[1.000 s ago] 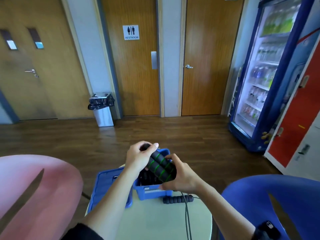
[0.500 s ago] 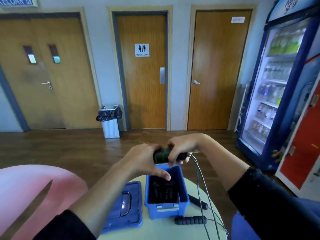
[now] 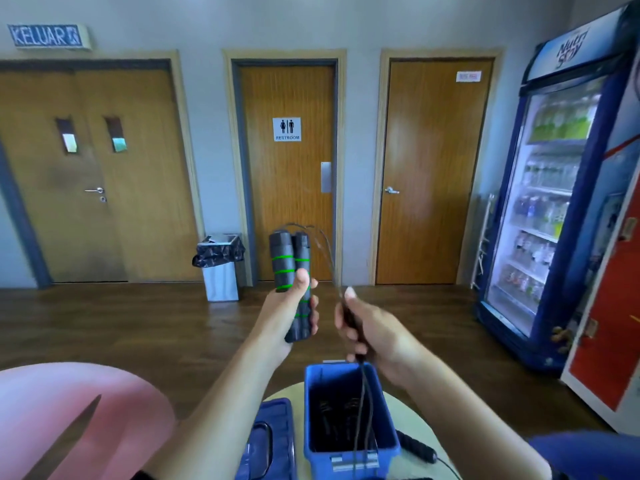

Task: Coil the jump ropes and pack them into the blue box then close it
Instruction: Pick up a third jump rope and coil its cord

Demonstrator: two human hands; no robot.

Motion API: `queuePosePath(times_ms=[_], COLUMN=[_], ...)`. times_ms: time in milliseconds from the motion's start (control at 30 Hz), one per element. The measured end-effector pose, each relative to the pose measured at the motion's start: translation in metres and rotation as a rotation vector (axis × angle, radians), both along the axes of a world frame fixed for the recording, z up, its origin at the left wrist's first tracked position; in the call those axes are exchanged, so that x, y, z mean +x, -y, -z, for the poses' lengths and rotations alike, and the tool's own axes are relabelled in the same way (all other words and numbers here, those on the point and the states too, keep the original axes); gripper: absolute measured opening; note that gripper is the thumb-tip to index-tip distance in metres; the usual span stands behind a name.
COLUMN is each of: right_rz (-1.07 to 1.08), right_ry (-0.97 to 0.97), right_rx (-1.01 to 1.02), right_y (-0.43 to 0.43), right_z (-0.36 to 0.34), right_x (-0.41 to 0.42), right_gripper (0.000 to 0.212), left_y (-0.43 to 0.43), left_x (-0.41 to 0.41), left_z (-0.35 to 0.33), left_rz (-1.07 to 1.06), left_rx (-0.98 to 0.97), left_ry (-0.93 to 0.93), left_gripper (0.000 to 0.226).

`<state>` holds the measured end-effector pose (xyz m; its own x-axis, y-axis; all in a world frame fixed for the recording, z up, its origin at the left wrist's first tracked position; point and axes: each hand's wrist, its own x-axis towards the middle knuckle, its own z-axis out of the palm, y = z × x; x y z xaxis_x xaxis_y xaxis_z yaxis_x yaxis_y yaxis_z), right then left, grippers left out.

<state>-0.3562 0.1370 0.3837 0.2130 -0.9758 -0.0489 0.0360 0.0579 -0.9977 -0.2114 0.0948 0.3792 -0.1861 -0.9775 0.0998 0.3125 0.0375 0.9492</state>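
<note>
I note handles (image 3: 289, 258) lifted upright, left hand (image 3: 287, 317) wrapped round both; right hand (image 3: 377, 336) shifted onto cord (image 3: 331, 266), pinching it; coiling begins above blue box (image 3: 349, 459).

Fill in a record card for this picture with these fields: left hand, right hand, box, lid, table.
left hand: grips two green-ringed handles, upright, side by side
right hand: grips the cord, which hangs down over the box
blue box: open, dark ropes inside
lid: off, lying on the table left of the box
table: a plain black handle lies right of the box
</note>
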Motion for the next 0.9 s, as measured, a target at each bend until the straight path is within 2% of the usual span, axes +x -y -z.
queuePosePath(times_ms=[100,200,267,400,500,633,667,700,800,900], right_rz=[-0.077,-0.057,-0.051,-0.062,-0.08,-0.28,-0.27,-0.208,0.219,0.488], right_ry=[0.082,0.046,0.01,-0.032,-0.067,-0.355,-0.397,-0.418,-0.451,-0.661], right_rx=[0.066,0.088,0.095,0.07,0.039,0.047,0.038,0.02,-0.101,-0.449], right_y=[-0.012,-0.016,-0.017,-0.018,-0.021,-0.027,-0.028,-0.029,-0.028,-0.02], right_z=[0.015,0.02,0.022,0.029,0.036,0.072,0.085,0.092,0.086,0.043], right_x=[0.01,0.01,0.007,-0.002,-0.008,-0.029,-0.039,-0.049,-0.077,-0.094], right_gripper=[0.05,0.057,0.06,0.063,0.067,0.087,0.087,0.084,0.067,0.055], left_y=[0.001,-0.001,-0.003,-0.006,-0.011,-0.011,-0.011,-0.01,-0.012,-0.015], left_x=[-0.014,-0.027,-0.034,-0.045,-0.051,-0.048,-0.045,-0.043,-0.037,-0.041], left_z=[-0.002,-0.002,-0.004,-0.005,-0.004,-0.012,-0.015,-0.017,-0.013,-0.006], left_rz=[0.057,0.112,0.157,0.181,0.207,0.338,0.364,0.39,0.486,0.575], left_rx=[-0.034,-0.016,-0.028,-0.029,0.004,0.017,0.024,0.043,0.159,0.23], left_ry=[-0.007,-0.092,-0.092,-0.047,-0.093,-0.206,-0.198,-0.169,-0.035,0.047], left_gripper=[0.102,0.104,0.094,0.051,0.03,0.015,0.015,0.016,0.02,0.02])
